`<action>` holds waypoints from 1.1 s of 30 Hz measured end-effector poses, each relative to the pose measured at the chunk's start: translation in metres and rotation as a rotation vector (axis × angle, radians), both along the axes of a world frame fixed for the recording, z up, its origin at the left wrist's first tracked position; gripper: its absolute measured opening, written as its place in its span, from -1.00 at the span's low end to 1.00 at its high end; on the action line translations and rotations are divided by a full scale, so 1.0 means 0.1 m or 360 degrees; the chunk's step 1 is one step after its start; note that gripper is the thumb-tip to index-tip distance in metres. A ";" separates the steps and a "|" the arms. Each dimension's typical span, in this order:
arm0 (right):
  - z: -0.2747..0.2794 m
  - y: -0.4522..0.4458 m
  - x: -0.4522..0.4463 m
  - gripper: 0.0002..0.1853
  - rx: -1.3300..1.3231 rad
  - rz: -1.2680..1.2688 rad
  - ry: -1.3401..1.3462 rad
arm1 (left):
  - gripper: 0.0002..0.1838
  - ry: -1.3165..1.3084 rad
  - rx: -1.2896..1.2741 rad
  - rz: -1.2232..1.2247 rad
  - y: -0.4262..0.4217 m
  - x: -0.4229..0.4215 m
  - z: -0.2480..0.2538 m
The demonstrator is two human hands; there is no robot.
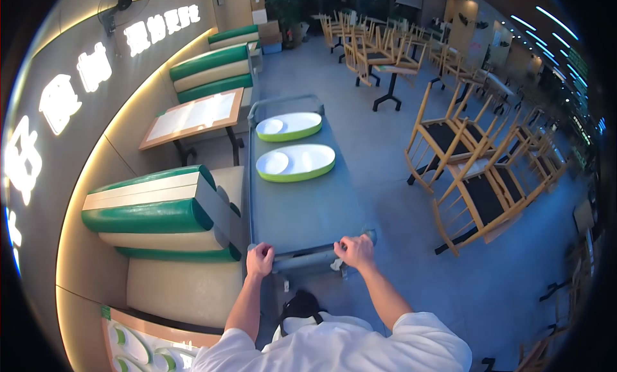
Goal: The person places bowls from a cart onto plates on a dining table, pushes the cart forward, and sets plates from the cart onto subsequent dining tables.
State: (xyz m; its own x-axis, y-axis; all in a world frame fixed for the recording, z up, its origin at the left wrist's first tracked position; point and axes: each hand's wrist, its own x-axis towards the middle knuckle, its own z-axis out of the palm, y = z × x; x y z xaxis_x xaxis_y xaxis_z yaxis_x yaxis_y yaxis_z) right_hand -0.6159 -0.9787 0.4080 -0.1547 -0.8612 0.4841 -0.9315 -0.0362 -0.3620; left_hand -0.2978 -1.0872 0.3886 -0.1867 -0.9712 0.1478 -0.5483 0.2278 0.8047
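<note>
My left hand [260, 259] is wrapped round the left end of the handle of a grey trolley [295, 208]. Near the right end of that handle, my right hand [355, 250] is closed on it too. On the trolley's flat top sit two oval dishes, white inside with green outsides: a nearer oval dish [312, 160] and a farther oval dish [302, 124]. Each has a small round white plate or bowl at its left end. Both dishes stand well beyond my hands, towards the trolley's far rail [286, 100].
Green and cream booth seats [154, 208] line the left, close beside the trolley. Between them stands a table [193, 118]; another table [209, 339] at lower left holds dishes. To the right, wooden chairs [479, 192] rest upturned on tables. Grey floor [411, 275] runs between.
</note>
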 end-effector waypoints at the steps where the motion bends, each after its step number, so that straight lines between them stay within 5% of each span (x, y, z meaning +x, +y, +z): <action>1: -0.02 -0.16 0.00 -0.71 -0.0033 -0.0019 0.0027 | -0.71 -0.0049 0.0003 0.0005 -0.17 -0.01 0.00; 26: 0.00 -4.02 -1.21 -0.63 0.0155 -0.0053 -0.0022 | -0.61 -0.0260 0.0458 -0.0190 -4.13 -1.24 0.08; 33: 0.09 -4.94 -1.40 -0.55 0.0550 -0.0118 -0.0111 | -0.64 -0.0257 0.0482 -0.0192 -4.96 -1.46 0.09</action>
State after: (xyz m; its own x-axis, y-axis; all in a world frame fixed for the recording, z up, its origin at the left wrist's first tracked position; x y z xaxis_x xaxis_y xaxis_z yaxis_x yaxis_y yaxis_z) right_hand -0.7558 -1.4724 0.4171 -0.2452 -0.9574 0.1524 -0.8996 0.1660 -0.4040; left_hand -0.4442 -1.5833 0.3975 -0.3002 -0.9360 -0.1839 -0.6573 0.0633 0.7509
